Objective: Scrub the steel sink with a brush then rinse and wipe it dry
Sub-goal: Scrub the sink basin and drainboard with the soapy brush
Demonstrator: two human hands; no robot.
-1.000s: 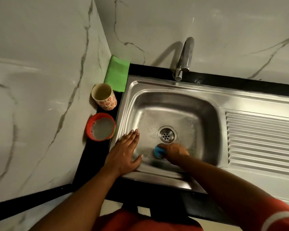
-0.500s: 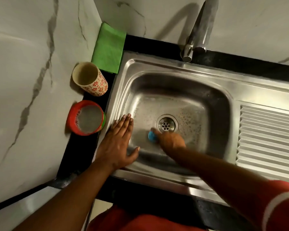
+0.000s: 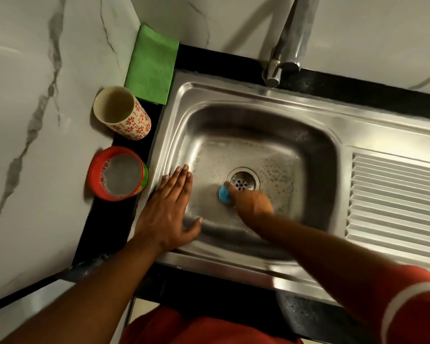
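1. Setting: marble-look wall behind and at left; black worktop (image 3: 102, 234) carries a steel sink (image 3: 271, 100) with a ribbed drainer at right.
2. Beyond the left fingertips: red tub (image 3: 117, 173) of sudsy liquid sits just beside the sink rim; patterned cup (image 3: 122, 112) and folded green cloth (image 3: 150, 64) lie farther back.
3. Left hand (image 3: 170, 212): fingers straight and flat, pressed on the sink's left rim, holding nothing.
4. Right hand (image 3: 252, 202): fingers curled round the blue brush (image 3: 224, 194), which is on the basin floor touching the drain (image 3: 243, 182) edge; motion blur here.
5. Tap (image 3: 286, 43) well beyond the right fingers; no water seen running.
6. Risks (judged): soapy steel may let the braced palm slide; an outward slip could tip the tub. Bristles may snag in the drain holes. Basin walls may go unscrubbed.
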